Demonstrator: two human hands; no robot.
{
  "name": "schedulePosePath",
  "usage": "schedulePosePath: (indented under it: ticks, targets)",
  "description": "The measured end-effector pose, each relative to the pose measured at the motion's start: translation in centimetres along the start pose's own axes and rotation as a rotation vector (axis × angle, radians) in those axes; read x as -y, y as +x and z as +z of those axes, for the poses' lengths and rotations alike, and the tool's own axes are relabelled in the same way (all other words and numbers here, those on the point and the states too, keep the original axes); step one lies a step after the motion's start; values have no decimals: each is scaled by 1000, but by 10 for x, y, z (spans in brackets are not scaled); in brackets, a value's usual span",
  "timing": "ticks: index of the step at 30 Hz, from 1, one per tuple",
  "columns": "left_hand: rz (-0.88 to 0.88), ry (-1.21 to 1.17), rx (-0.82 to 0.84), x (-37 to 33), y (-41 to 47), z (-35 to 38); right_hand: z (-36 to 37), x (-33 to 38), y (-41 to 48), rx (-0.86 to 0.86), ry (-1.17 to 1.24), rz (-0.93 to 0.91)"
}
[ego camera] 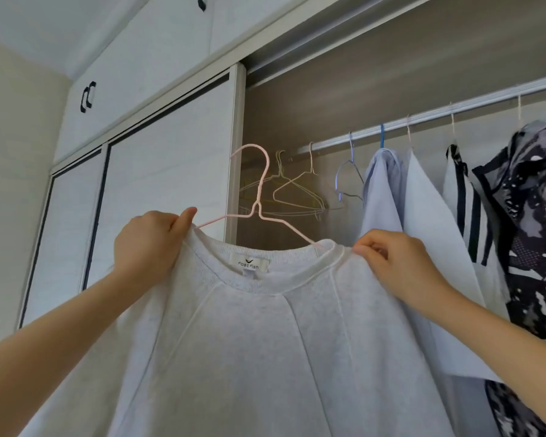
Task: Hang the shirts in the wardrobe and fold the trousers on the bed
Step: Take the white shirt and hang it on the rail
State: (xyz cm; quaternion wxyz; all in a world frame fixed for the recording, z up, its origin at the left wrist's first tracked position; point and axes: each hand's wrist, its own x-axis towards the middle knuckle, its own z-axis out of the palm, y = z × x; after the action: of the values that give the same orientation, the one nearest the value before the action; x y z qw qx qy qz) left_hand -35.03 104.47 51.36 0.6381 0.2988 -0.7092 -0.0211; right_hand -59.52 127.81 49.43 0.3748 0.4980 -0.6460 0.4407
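Observation:
A pale grey sweatshirt (249, 342) hangs on a pink wire hanger (259, 197), held up in front of the open wardrobe. My left hand (148, 244) grips its left shoulder at the collar, thumb on top. At the right shoulder seam, my right hand (397, 263) pinches the fabric. The hanger's hook points up and is below the wardrobe rail (423, 118), apart from it. No trousers or bed are in view.
On the rail hang empty wire hangers (297, 190), a blue hanger (347, 178), a light blue shirt (382, 190), a white garment (429, 234), a striped top (467, 209) and a dark patterned garment (530, 216). A sliding door (158, 184) stands at the left.

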Motion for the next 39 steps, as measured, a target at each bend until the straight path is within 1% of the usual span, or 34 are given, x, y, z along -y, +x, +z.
schedulePosePath:
  ticks: [3, 5, 8, 11, 15, 17, 20, 22, 25, 27, 29, 32, 35, 39]
  targets:
    - [102, 56, 0, -6, -3, -5, 0, -2, 7, 16, -23, 14]
    - [119, 30, 11, -11, -3, -6, 3, -2, 10, 33, -2, 37]
    - [19, -57, -18, -7, 2, -7, 6, 5, 6, 83, 61, 82]
    - [-32, -21, -29, 1, 3, -9, 1, 14, -1, 152, 214, 124]
    - [-57, -40, -24, 1, 3, -10, -6, 28, -6, 314, 219, 14]
    - [-67, -77, -15, 1, 3, -8, -11, 37, -9, 384, 262, -10]
    - [-53, -164, 14, 3, 2, -1, -24, 44, -10, 405, 365, 97]
    - [1, -232, 64, 5, -1, 6, -32, 42, -9, 401, 423, 182]
    - [112, -321, 191, 7, -4, 16, -46, 38, -8, 314, 513, 298]
    - [170, -371, 239, 6, -4, 23, -56, 37, -8, 266, 563, 352]
    - [211, -372, 242, -1, -6, 31, -65, 33, -8, 245, 570, 396]
    - [252, -348, 205, -22, -11, 45, -80, 29, -12, 232, 582, 460]
    - [250, -394, 203, -42, -12, 63, -100, 23, -12, 230, 665, 541]
    - [291, -378, 207, -63, -9, 88, -129, 16, -11, 336, 817, 627]
